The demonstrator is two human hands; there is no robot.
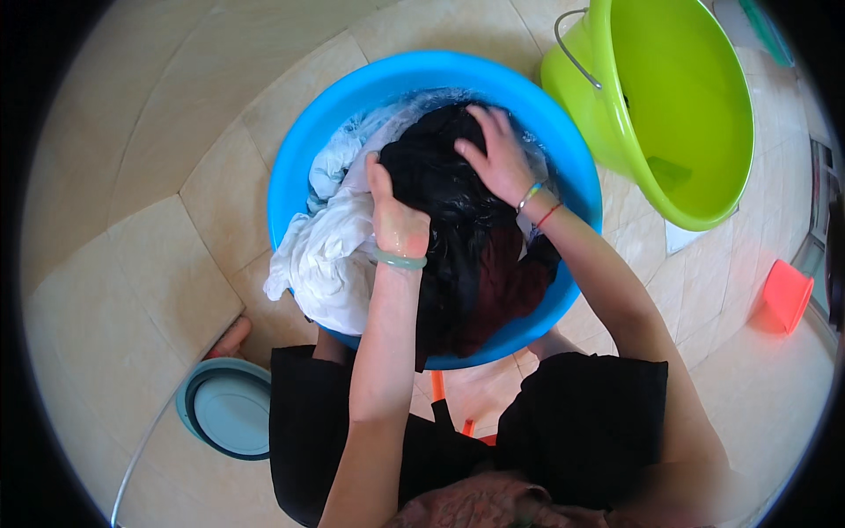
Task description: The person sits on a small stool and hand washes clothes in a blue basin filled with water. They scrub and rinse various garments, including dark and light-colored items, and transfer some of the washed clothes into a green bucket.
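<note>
Bunched wet black cloth (pixel 431 180): likely heavy, limp, slippery; best grasped by folds. Right hand (pixel 502 165) spread on it; left hand (pixel 399 220), grip unclear.

We take this for a home's washing area, perhaps a bathroom, though the dim rim of our view leaves that unsure. We see beige floor tiles (pixel 462 31), a blue basin (pixel 431 62) of wet laundry (pixel 330 264) at the centre, a lime-green bucket (pixel 576 106) at upper right and a grey-blue tub (pixel 233 414) at lower left.
</note>
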